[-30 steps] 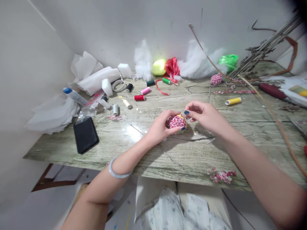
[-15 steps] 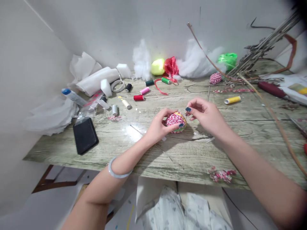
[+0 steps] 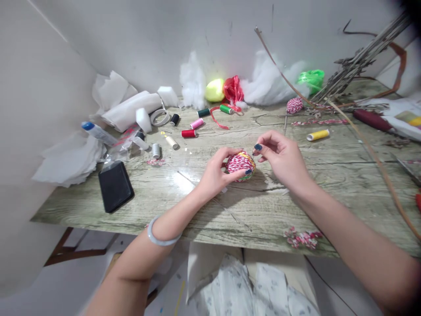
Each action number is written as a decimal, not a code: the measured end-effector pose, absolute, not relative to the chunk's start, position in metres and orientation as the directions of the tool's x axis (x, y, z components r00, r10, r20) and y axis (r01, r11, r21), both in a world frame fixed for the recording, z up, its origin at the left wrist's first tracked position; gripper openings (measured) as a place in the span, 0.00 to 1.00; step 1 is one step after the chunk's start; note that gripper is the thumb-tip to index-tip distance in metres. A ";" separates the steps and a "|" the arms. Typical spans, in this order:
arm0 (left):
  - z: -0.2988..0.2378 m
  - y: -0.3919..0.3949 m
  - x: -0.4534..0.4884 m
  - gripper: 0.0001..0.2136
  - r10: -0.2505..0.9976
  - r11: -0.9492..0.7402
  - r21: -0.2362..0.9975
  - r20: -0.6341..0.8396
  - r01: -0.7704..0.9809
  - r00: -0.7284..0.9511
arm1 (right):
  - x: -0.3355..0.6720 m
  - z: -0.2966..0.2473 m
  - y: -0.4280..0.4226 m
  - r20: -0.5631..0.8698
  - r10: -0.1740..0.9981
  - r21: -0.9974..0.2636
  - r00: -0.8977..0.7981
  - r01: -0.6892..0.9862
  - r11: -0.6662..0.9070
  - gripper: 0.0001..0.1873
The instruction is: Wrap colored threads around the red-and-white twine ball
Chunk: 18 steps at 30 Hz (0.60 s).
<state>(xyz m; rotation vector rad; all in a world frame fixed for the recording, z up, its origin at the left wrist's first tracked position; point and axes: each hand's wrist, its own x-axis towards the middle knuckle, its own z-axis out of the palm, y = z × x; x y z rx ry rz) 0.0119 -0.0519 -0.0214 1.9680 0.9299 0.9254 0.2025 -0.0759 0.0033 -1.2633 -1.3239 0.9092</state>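
My left hand (image 3: pixel 214 174) is wrapped round a small ball (image 3: pixel 240 163) wound with red-and-white twine over yellow and green, held just above the wooden table (image 3: pixel 210 206). My right hand (image 3: pixel 283 159) sits close on the ball's right side. Its thumb and forefinger are pinched on a thin pin or needle at the ball's top right. A pale bangle is on my left wrist.
Thread spools lie behind: red (image 3: pixel 188 133), pink (image 3: pixel 196 123), green (image 3: pixel 225 109), yellow (image 3: pixel 318 134). A black case (image 3: pixel 115 186) lies at left beside white foam and paper. Stuffing, a twine ball (image 3: pixel 294 105) and dry twigs (image 3: pixel 358 66) line the back wall. Twine scraps (image 3: pixel 301 238) lie near the front edge.
My right hand has lifted a little and its pinch has drawn closer to the ball's top. My left hand has turned the ball slightly.
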 end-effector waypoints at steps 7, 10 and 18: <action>-0.023 -0.053 0.011 0.20 0.813 -0.487 0.825 0.308 0.287 0.494 | 0.202 0.008 -0.076 0.172 0.979 -0.972 0.110 0.179 0.151 0.05; -0.022 -0.054 0.012 0.20 0.822 -0.475 0.830 0.299 0.293 0.485 | 0.202 0.007 -0.076 0.176 0.978 -0.975 0.112 0.155 0.157 0.05; -0.021 -0.054 0.013 0.20 0.836 -0.463 0.845 0.317 0.266 0.448 | 0.196 0.002 -0.079 0.191 0.971 -0.975 0.142 0.140 0.171 0.06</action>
